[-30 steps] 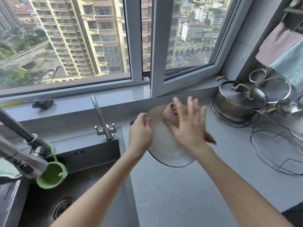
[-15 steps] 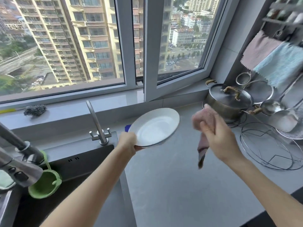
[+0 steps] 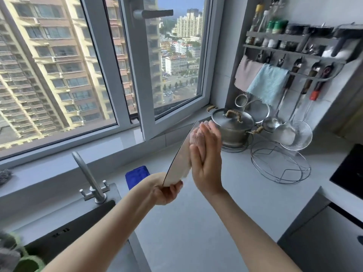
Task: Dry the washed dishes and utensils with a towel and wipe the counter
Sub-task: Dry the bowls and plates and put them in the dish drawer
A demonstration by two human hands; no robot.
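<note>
Big window w/ daylight; grey wall; rack, maybe spices.

Bare forearms run to a bare left hand and right hand.

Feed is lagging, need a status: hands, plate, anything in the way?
Left hand grips plate by lower rim, plate tilted on edge. Right hand flat, pressing pink cloth to it. Lidded pot beyond the hands.

bright daylight from the window, wide-angle bending at the edges (motion blur throughout)
</note>
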